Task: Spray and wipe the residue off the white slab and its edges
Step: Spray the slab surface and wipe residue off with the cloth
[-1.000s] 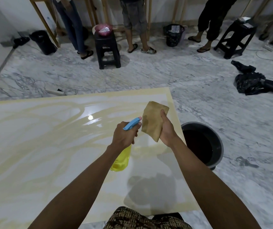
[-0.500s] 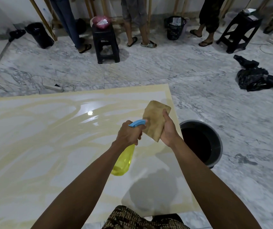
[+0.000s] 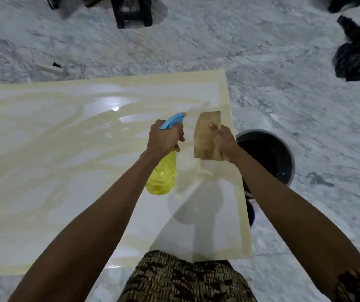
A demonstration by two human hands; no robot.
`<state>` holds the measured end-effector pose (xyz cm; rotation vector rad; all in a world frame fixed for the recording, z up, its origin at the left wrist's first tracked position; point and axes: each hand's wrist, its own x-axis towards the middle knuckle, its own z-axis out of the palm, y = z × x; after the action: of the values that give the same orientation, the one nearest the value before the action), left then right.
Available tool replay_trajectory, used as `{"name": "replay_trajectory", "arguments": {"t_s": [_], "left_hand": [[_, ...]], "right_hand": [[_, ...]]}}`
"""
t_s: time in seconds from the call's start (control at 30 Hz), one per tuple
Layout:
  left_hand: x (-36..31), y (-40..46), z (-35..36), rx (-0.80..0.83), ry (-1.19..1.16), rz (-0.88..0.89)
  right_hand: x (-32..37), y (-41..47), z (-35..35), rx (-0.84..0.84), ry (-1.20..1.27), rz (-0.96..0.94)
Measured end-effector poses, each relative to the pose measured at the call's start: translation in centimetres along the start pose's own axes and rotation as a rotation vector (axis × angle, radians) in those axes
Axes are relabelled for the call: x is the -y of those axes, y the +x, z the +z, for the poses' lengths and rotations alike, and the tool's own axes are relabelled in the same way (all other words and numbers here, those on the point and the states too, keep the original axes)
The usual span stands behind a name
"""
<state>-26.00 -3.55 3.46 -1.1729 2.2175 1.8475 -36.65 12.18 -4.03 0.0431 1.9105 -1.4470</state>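
The white slab point(image 3: 54, 171) lies flat below me, streaked with yellowish residue that also runs along its far and right edges. My left hand point(image 3: 164, 139) grips a yellow spray bottle point(image 3: 162, 175) by its neck; the blue nozzle point(image 3: 172, 120) points away from me over the slab. Just to the right, my right hand point(image 3: 223, 138) holds a tan cloth point(image 3: 206, 136) upright in the air above the slab's right part, apart from the bottle.
A dark bucket point(image 3: 288, 158) stands on the marble floor against the slab's right edge. A black stool point(image 3: 134, 16) stands beyond the far edge, a power strip with cable point(image 3: 50, 69) lies at the far left, and black bags point(image 3: 358, 57) lie at the far right.
The view has tilted down, so the people at the back are out of sight. My hands have drawn slightly apart; the cloth now hangs clear of the nozzle.
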Motion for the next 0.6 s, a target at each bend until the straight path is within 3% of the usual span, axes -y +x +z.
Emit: {"name": "replay_trajectory", "arguments": {"t_s": [0.1,0.2,0.27,0.33,0.4,0.6], "left_hand": [[-0.1,1.6,-0.3,-0.029,-0.041,0.041],[0.2,3.0,-0.8,-0.081,-0.079,0.045],[0.6,3.7,-0.9,-0.095,-0.077,0.050],[0.9,4.2,-0.9,-0.107,-0.070,0.061],[1.2,4.4,-1.1,-0.109,-0.066,0.087],[2.7,2.8,-1.3,-0.082,-0.029,0.058]], "right_hand": [[2.9,4.1,-1.3,-0.226,-0.462,-0.318],[5.5,10.7,-1.0,-0.291,-0.863,-0.630],[6.0,15.3,0.3,-0.211,-1.187,-0.635],[4.9,18.8,1.4,-0.046,-1.369,-0.526],[2.2,20.7,1.8,0.046,-1.414,-0.462],[-2.9,16.2,1.9,0.074,-1.394,-0.494]]}}
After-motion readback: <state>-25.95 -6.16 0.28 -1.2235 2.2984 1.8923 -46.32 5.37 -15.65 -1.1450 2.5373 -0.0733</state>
